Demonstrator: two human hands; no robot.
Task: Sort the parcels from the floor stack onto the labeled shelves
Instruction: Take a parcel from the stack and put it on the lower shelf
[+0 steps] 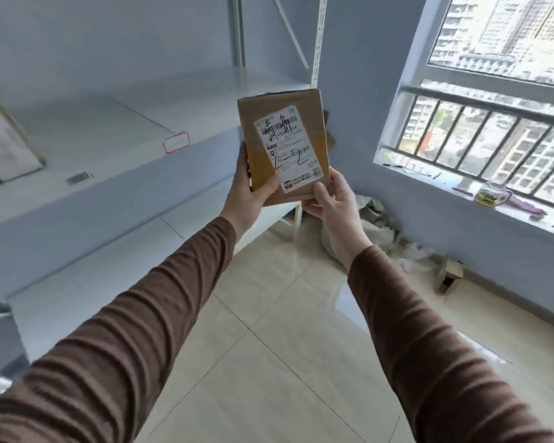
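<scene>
I hold a flat brown cardboard parcel (304,110) up in front of me with both hands. A white shipping label on its face carries black handwriting that reads "2-2". My left hand (253,190) grips the parcel's lower left edge, thumb on the front. The lower right corner is pinched by my right hand (331,196). Behind and left of the parcel runs a white metal shelf (135,174) with a small red-bordered label (176,142) on its front edge. The floor stack is out of sight.
Another parcel (4,145) leans on the shelf at far left. A lower shelf level (87,282) sits beneath. Crumpled plastic wrap and a small open carton (450,274) lie on the tiled floor by the wall. On the window sill stands a glass cup (491,193).
</scene>
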